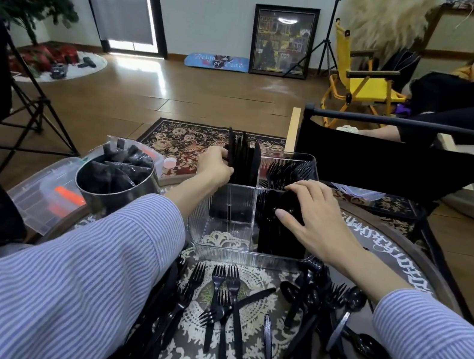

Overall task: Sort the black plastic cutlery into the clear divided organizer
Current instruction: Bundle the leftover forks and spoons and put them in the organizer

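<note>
Head view: left hand (214,164) grips knives (242,161); right hand (315,215) presses spoons (279,210).

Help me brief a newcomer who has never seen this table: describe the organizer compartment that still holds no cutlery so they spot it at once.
Start at the round table with the lace doily, then find the clear divided organizer at its middle, beyond the loose forks. The empty compartment is the near left one, closest to the striped sleeves. Its neighbours are packed black with cutlery; through this one the white lace shows.
</note>
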